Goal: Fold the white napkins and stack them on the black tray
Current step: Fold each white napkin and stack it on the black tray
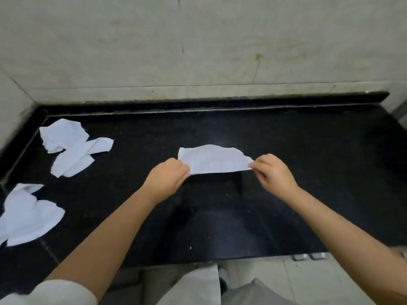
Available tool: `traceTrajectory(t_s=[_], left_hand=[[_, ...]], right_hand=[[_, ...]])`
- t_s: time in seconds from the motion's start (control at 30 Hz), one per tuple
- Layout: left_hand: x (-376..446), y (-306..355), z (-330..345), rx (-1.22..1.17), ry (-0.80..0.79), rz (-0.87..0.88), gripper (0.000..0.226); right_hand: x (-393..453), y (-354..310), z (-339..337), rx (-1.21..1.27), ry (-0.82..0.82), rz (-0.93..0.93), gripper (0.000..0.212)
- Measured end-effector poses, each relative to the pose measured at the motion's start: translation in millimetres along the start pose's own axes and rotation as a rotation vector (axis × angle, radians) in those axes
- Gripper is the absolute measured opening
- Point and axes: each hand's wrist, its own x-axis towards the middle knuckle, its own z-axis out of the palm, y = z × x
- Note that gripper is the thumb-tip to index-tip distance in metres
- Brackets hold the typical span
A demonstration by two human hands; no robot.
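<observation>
**Napkin held taut over the black counter**

The black counter (286, 139) runs back to a pale tiled wall (220, 40) and left to a side wall; its near edge drops to a light floor. A broad dark stretch lies bare to the right of the hands. The left hand (166, 178) and right hand (274, 172) each pinch an end of a white napkin (214, 160), fingers curled on it, stretching its straight lower edge; its upper edge curves unevenly. It hangs just above the middle of the speckled, glossy counter. Crumpled napkins (72, 148) lie at far left, and another soft heap (28, 214) nearer. No tray can be told apart.
</observation>
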Motion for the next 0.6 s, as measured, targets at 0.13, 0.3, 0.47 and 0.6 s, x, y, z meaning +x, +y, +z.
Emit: traceTrajectory(t_s=[0.13, 0.3, 0.47, 0.6], left_hand=[[-13.3, 15.6, 38.2, -0.108, -0.423, -0.005, 0.026], [-22.8, 22.7, 48.2, -0.35, -0.856, -0.055, 0.021], [-12.3, 12.8, 44.4, -0.363, -1.17, -0.058, 0.025], [7.6, -1.9, 45.5, -0.41, -0.892, -0.172, 0.027]], right_hand=[[-53.4, -2.6, 20.7, 0.081, -0.384, 0.036, 0.014], [-77.8, -27.4, 23.5, 0.214, -0.839, 0.276, 0.021], [-56.9, -30.6, 17.6, 0.372, -1.136, 0.382, 0.02], [-30.5, -12.6, 23.1, 0.283, -0.943, 0.498, 0.02]])
